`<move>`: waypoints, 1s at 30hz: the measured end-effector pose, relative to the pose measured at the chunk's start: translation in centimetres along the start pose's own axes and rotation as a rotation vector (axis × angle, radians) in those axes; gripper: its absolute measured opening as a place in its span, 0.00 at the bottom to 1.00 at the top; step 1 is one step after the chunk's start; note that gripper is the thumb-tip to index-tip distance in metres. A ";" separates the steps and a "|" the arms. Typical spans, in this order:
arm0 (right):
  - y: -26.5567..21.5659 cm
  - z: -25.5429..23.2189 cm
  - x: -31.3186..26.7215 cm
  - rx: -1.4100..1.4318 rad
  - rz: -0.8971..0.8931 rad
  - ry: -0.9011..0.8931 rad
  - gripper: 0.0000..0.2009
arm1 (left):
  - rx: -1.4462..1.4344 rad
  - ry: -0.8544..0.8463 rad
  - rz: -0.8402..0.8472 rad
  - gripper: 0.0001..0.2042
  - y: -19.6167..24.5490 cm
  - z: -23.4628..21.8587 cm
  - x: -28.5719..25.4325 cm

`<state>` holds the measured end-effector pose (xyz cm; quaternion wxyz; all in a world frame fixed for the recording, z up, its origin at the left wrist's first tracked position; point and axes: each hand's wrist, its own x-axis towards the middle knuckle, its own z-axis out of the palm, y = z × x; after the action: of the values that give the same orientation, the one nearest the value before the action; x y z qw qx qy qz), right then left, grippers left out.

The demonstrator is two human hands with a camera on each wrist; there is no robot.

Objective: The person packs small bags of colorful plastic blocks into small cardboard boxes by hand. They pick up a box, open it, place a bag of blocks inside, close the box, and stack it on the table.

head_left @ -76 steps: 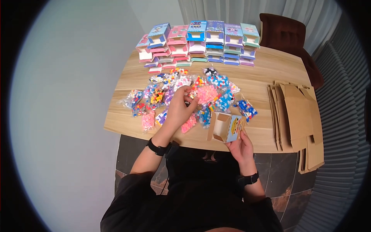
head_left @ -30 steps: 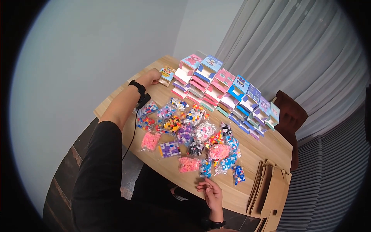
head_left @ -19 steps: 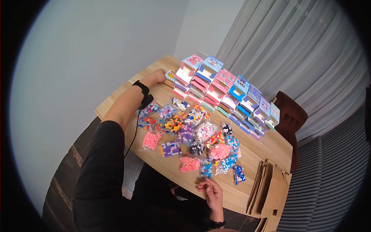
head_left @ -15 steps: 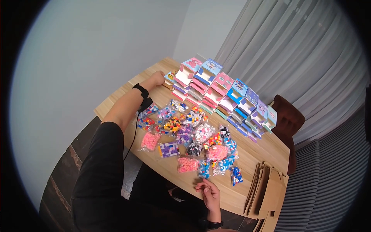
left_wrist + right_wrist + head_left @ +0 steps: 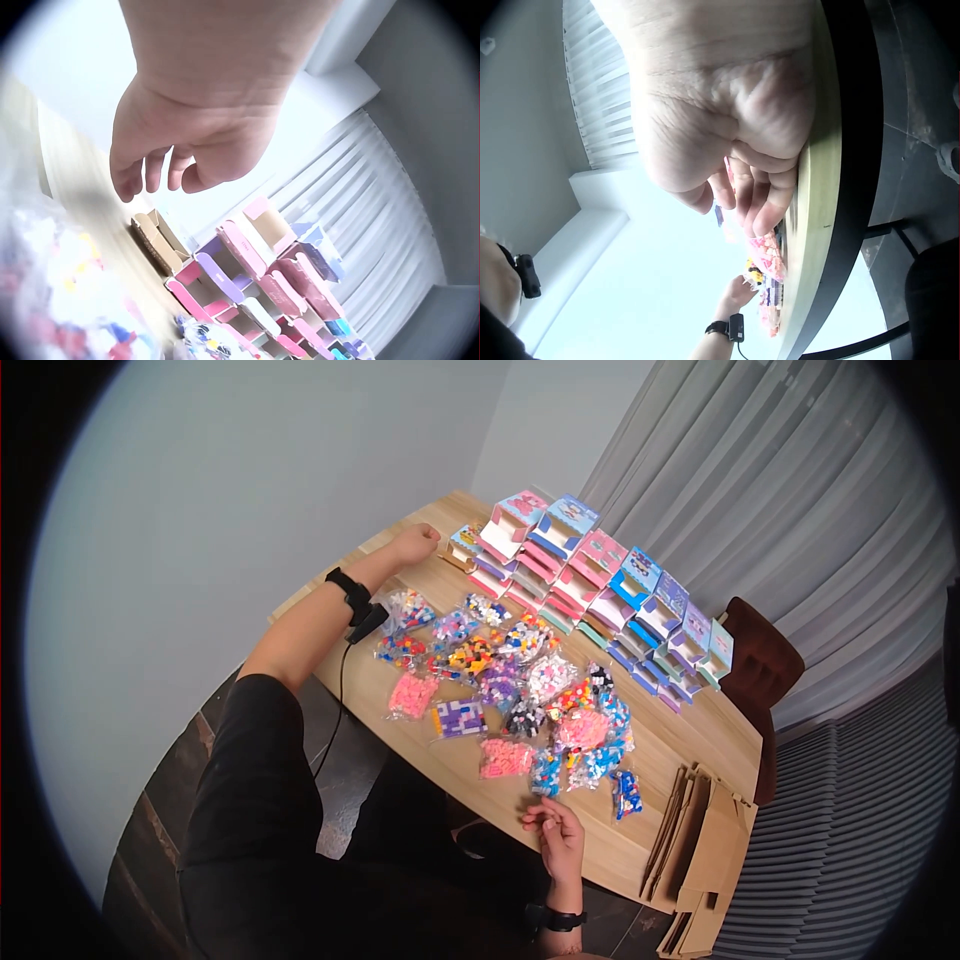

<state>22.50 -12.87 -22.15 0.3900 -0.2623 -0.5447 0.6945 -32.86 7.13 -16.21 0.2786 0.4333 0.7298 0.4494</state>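
Observation:
My left hand [image 5: 415, 544] hovers over the far left of the table, fingers loosely curled with nothing in them. Just beyond it, a small cardboard box [image 5: 464, 544] with a yellow and blue picture stands at the left end of the stacked boxes [image 5: 575, 585]. In the left wrist view this box [image 5: 161, 240] has open flaps, and a gap separates it from the fingertips. My right hand [image 5: 561, 840] rests at the table's near edge, fingers loosely bent and holding nothing. Close ahead of it lie a bag of blue pieces [image 5: 546, 772] and a bag of pink pieces [image 5: 506, 757].
Several clear bags of coloured small bricks [image 5: 525, 685] cover the middle of the table [image 5: 400, 755]. Flattened brown cartons [image 5: 700, 850] lean at the right edge. A brown chair [image 5: 765, 660] stands behind the right side, before the curtain [image 5: 720, 470].
The small box went from my right hand to the left end of the stack, pushed in by my left hand. My left hand has since let go and drawn back from it.

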 end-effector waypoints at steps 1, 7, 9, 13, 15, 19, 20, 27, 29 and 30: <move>0.0 0.0 0.1 -0.005 -0.001 -0.003 0.18 | 0.024 0.016 0.050 0.14 0.4 -0.5 -1.4; -0.1 0.0 0.1 -0.005 0.015 0.009 0.17 | -0.075 0.024 0.195 0.12 2.9 -2.5 -13.7; -0.2 0.1 0.1 -0.004 0.032 0.013 0.17 | -0.091 0.034 0.184 0.11 2.6 -3.0 -17.4; -0.4 0.1 0.2 0.012 0.011 0.004 0.16 | -0.092 0.228 0.214 0.10 -1.7 -3.0 -21.7; -0.4 0.1 0.1 0.013 0.019 0.005 0.16 | -0.123 0.313 0.175 0.10 -5.5 -2.5 -22.5; -0.5 0.1 0.4 0.040 0.030 -0.014 0.15 | -0.324 0.425 0.050 0.09 -6.2 0.0 -24.0; -0.6 0.0 0.3 0.052 0.031 -0.017 0.15 | -0.336 0.434 0.051 0.09 -6.6 0.5 -23.9; -1.0 -0.3 0.4 0.050 0.043 -0.025 0.14 | -0.256 0.582 0.162 0.05 -8.5 2.6 -22.6; -0.9 -0.1 0.2 0.065 0.035 -0.018 0.14 | -0.252 0.603 0.155 0.05 -8.8 2.3 -22.3; -0.9 -0.1 0.2 0.065 0.031 -0.010 0.13 | -0.252 0.590 0.152 0.05 -9.1 2.2 -22.3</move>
<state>22.67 -12.58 -21.29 0.3848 -0.2545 -0.5197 0.7191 -24.10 -13.66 -24.93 0.0723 0.2998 0.6832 0.6619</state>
